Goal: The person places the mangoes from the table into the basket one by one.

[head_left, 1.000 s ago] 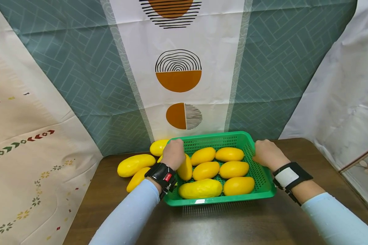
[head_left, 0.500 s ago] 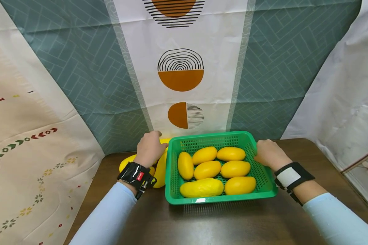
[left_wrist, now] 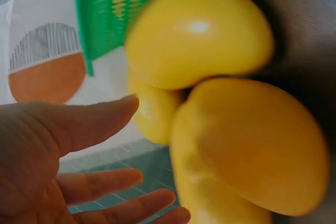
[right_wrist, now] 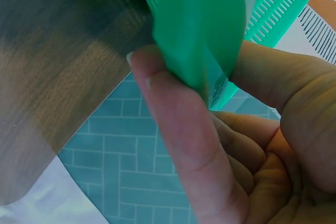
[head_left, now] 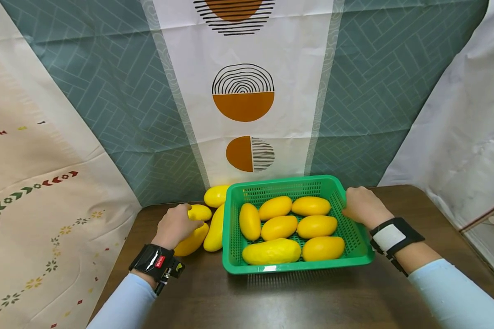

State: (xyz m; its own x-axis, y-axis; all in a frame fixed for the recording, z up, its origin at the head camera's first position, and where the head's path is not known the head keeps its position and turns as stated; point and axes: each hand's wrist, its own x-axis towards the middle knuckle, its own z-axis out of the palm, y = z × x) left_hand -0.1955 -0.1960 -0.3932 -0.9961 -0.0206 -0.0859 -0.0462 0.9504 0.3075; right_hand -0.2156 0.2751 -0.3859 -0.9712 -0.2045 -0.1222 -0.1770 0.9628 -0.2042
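Note:
A green plastic basket (head_left: 227, 237) stands on the table with several yellow mangoes (head_left: 278, 228) in it. My right hand (head_left: 363, 208) holds its right rim; in the right wrist view the thumb and forefinger pinch the green edge (right_wrist: 194, 35) between them. Left of the basket, several loose mangoes (head_left: 216, 230) lie together. Over the left side of this group is my left hand (head_left: 176, 228), partly hiding one of them. From the left wrist, the hand (left_wrist: 58, 166) shows thumb and fingers spread apart, nothing between them, fingertips close beside the loose mangoes (left_wrist: 252, 145).
The brown wooden table (head_left: 271, 301) reaches in front of and beside the basket. Behind it hangs a teal and white patterned cloth (head_left: 288, 114). A cream embroidered cloth (head_left: 45, 219) borders the left side and a whitish cloth (head_left: 469, 137) the right.
My left hand has left the basket's left side, where a mango now lies upright in view, and moved left and down to the loose mangoes. The right hand keeps its hold on the rim.

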